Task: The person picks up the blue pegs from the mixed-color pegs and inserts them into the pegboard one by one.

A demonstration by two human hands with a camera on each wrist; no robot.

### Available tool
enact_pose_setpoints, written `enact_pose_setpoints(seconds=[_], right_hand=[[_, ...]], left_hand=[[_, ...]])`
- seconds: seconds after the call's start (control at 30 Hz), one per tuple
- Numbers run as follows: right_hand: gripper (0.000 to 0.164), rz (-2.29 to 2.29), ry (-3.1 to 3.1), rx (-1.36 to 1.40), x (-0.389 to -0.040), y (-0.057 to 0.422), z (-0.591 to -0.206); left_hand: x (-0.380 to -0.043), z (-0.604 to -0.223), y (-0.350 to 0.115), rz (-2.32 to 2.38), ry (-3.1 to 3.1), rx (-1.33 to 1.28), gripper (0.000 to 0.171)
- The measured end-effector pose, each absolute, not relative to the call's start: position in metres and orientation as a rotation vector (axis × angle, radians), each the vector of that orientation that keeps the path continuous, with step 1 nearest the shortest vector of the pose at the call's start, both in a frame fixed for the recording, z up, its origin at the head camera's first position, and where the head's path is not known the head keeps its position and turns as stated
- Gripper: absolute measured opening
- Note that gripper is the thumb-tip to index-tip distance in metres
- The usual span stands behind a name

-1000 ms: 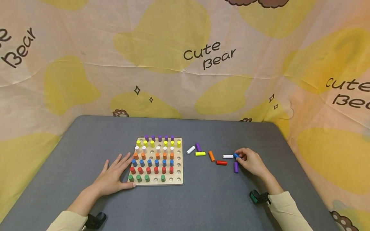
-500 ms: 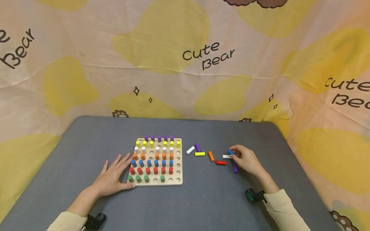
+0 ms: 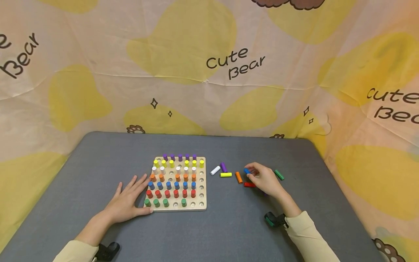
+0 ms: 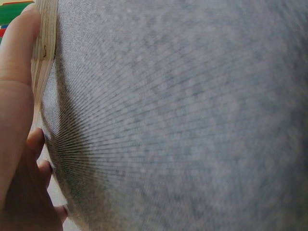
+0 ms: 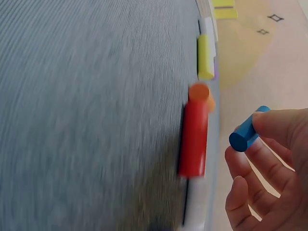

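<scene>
Between thumb and fingers my right hand [image 3: 266, 179] pinches a blue peg [image 5: 248, 130], held above the table to the right of the board. Fingers spread, my left hand [image 3: 126, 203] rests at the left edge of a wooden pegboard [image 3: 203, 189], its thumb on the near left corner. Rows of purple, yellow, white, orange, blue, red and green pegs stand upright in the board. Several holes are bare, mostly along the right side. In the left wrist view the thumb [image 4: 17, 62] lies against the board's layered wooden edge [image 4: 44, 43].
Loose pegs lie on the grey table [image 3: 229, 225] right of the board: white [image 3: 215, 170], purple [image 3: 224, 167], yellow [image 3: 226, 175], orange [image 3: 239, 177] and red [image 3: 249, 185]. A green peg [image 3: 279, 174] lies beyond the right hand. A printed cloth [image 3: 183, 72] hangs behind the table.
My right hand has lifted the blue peg and carried it left towards the board, passing over the white peg. The green peg has come into view behind it. The left hand stays put.
</scene>
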State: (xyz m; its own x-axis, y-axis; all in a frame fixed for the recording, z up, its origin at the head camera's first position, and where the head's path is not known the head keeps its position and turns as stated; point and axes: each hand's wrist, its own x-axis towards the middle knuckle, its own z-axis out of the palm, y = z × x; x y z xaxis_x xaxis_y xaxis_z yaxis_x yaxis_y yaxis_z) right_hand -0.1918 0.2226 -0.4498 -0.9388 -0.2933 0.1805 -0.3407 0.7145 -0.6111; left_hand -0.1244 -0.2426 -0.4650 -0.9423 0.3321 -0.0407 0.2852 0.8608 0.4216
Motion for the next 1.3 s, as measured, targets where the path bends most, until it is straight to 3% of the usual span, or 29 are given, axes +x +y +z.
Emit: enact_pose_setpoints(seconds=[0.5,1.3], right_hand=[[0.027,1.126,-2.791,0.684,-0.196,0.175,-0.453],[0.02,1.193,-2.754,0.841,-0.19,0.118,-0.457]], left_hand=[[-0.126,-0.465,-0.243,0.628,2.92,0.483,0.103],[-0.126,-0.466,-0.244,0.632,2.911,0.482,0.103]])
